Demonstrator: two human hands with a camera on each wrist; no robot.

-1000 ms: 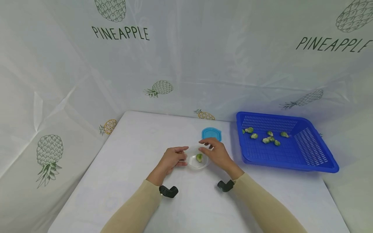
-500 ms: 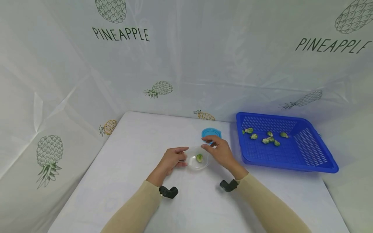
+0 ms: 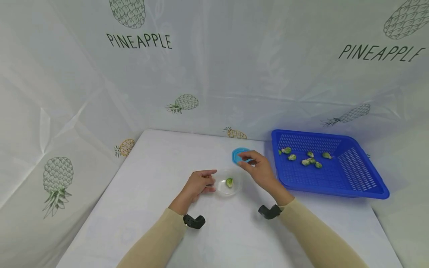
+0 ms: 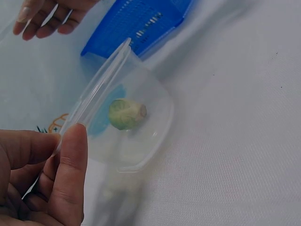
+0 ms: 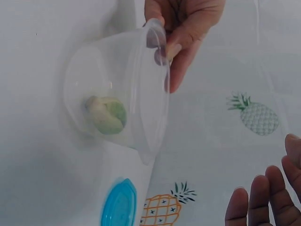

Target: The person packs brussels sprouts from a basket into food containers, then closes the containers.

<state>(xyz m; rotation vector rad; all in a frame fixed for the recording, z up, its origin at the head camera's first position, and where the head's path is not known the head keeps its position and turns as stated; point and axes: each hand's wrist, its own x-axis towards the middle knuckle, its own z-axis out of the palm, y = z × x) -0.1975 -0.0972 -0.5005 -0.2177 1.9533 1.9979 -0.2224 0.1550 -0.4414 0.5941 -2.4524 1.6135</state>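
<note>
- Left hand: thumb and index finger pinch the rim of a clear round plastic container. Grip is on the rim only, at the container's left side.
- Right hand: fingers loosely bent, spread apart from the thumb, nothing in them. Hangs over the desk between container and basket; in the head view it overlaps part of the lid, no contact visible.
- Container: looks to stand upright on the desk, top uncovered. One small green-and-white Brussels sprout lies on its bottom.
- Lid: flat light-blue plastic lid, lying on the desk just beyond the container, apart from it.
- Further right: dark-blue rectangular perforated plastic basket, about eight loose Brussels sprouts in it, mostly toward the left and middle.
- Surroundings: white cloth-covered desk; white pineapple-print sheet behind.
- Progress, my read: early. Done: lid off, one sprout in the container, container steadied. Left: the rest of the sprouts sit in the basket, lid not on.
</note>
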